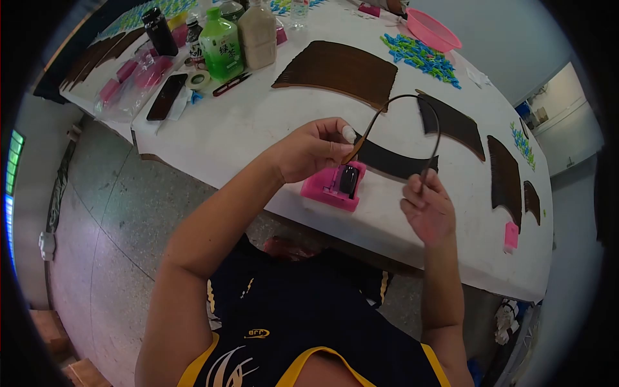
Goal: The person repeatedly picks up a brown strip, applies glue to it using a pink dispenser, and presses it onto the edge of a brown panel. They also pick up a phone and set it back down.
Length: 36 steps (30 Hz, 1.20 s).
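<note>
A thin dark brown strip (407, 97), which looks like a leather strap, bends upward in an arc between my two hands. My left hand (317, 149) pinches one end of it, and something white covers one of its fingertips. The other end is gripped by my right hand (431, 205). Just below my left hand sits a pink holder (332, 191) with a black roller (349, 180) in it. Behind the holder lies a dark row of strips (400, 160), partly hidden by my left hand.
Brown strips (338, 71) lie fanned out farther back, with more strips (451, 122) to the right. Bottles (221, 44), a phone (167, 97) and a tape roll (198, 80) stand left. Blue-green pieces (422, 59) lie near a pink basin (433, 31). A pink block (510, 237) sits at right.
</note>
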Tool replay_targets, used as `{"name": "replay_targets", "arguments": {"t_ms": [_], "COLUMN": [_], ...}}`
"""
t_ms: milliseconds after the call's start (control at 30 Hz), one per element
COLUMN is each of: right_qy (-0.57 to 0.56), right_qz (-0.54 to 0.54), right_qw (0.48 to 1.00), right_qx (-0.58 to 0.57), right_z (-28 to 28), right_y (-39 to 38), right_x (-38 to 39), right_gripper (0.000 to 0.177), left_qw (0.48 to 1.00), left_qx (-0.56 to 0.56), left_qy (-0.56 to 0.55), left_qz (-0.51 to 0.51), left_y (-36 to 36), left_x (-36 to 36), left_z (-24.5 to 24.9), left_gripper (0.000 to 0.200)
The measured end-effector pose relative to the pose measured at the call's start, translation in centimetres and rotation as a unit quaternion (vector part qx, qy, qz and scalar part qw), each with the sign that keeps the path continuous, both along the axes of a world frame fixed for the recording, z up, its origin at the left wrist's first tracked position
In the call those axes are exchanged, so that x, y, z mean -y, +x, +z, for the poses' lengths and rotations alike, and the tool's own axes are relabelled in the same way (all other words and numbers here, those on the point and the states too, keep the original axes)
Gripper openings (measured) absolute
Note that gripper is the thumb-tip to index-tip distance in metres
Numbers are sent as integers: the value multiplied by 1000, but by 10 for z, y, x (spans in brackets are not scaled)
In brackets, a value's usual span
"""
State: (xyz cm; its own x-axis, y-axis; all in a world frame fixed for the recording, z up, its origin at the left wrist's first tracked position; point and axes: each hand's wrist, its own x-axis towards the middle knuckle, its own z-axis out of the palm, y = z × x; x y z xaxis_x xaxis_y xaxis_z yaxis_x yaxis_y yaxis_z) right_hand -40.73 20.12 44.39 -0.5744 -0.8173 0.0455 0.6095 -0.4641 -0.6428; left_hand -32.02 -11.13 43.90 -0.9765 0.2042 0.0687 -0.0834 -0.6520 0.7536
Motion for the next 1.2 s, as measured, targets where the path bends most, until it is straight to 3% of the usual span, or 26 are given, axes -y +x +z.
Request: {"name": "replay_targets", "arguments": {"t_ms": [167, 233, 333, 400, 533, 733, 833, 900, 1033, 1133, 1200], "right_qy": [-47, -48, -73, -97, -127, -159, -123, -71, -31, -4, 31], "right_qz": [31, 17, -31, -24, 3, -31, -100, -177, -232, -257, -275], "right_qw": [998, 998, 995, 991, 989, 986, 987, 977, 962, 954, 941], "right_qx": [22, 31, 56, 88, 77, 47, -33, -93, -140, -156, -193], "right_z": [-1, 0, 0, -2, -1, 2, -1, 0, -8, -12, -12], "right_y": [19, 18, 6, -2, -14, -26, -37, -41, -53, -61, -67], "right_x": [52, 49, 30, 20, 15, 18, 22, 28, 39, 47, 52], "right_gripper": [16, 16, 16, 14, 16, 33, 34, 30, 20, 15, 11], "left_qw": [999, 998, 996, 991, 993, 988, 987, 982, 976, 958, 916], "left_qx": [-31, -51, 23, -54, -57, -51, -45, -32, -30, -14, 18], "left_qy": [23, 34, 79, 117, 97, 141, 146, 172, 197, 266, 359], "left_qz": [-25, -19, 32, 31, 33, 40, 52, 70, 89, 105, 181], "left_y": [-3, 5, 24, 27, 30, 27, 24, 22, 15, 5, -7], "left_x": [-12, 0, 34, 48, 59, 67, 70, 72, 72, 74, 72], "left_z": [-9, -6, -4, -10, -12, -18, -22, -26, -32, -43, -54], "left_gripper": [18, 18, 19, 20, 19, 16, 16, 15, 13, 10, 12]}}
